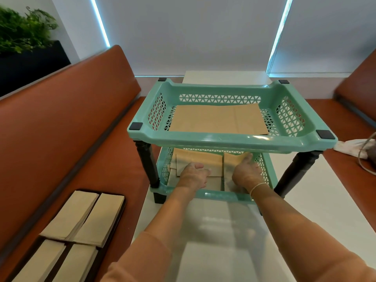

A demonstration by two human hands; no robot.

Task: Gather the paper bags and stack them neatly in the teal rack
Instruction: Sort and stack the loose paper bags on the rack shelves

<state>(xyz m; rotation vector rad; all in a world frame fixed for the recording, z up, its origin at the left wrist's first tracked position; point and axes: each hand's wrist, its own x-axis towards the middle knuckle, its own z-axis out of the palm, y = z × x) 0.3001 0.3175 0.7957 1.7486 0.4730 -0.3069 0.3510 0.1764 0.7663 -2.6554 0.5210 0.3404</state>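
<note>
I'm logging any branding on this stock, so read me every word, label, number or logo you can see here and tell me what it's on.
None: no readable text shows anywhere in this view.
Paper bags in the top tier: plain brown, no print.
Paper bags in the bottom tier, under both hands: plain, no print.
Teal rack: no label or mark visible.
Flat bag stacks on the bench: blank faces.

**Glossy plastic, matt paper**

The teal rack is moulded plastic with a glossy, faintly speckled sheen and lattice-cut walls; its black legs look like turned plastic, semi-gloss. The paper bags in it are matt brown kraft paper, creased flat. The white table is smooth and reflective. The bench seat is smooth rust-brown leatherette with a soft sheen.
</note>
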